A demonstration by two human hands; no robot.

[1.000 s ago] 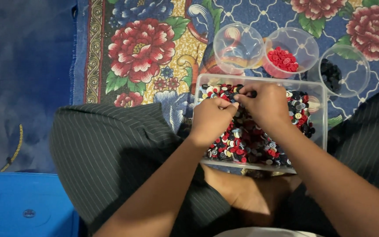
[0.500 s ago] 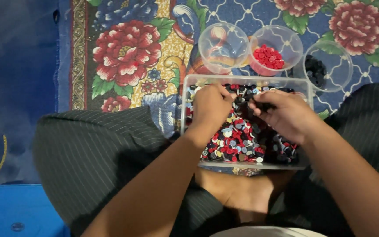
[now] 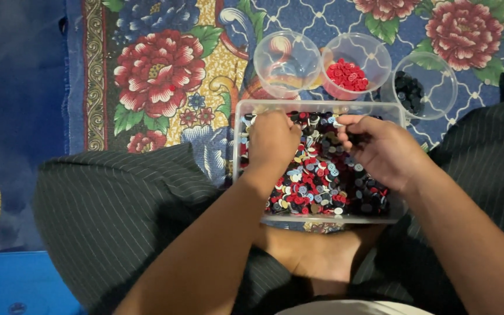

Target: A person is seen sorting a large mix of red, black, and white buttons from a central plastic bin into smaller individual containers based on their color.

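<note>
Head view, left hand (image 3: 272,140) curled knuckles-up in button tray (image 3: 237,169) — grip hidden, right hand (image 3: 383,150) pinching dark button (image 3: 354,139)

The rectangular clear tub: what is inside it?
The rectangular clear tub holds mixed buttons, red, black, grey and cream. The left hand and right hand cover some.

left hand (image 3: 272,140): palm down, fingers curled | right hand (image 3: 383,149): fingertips pinched, knuckles up
</note>
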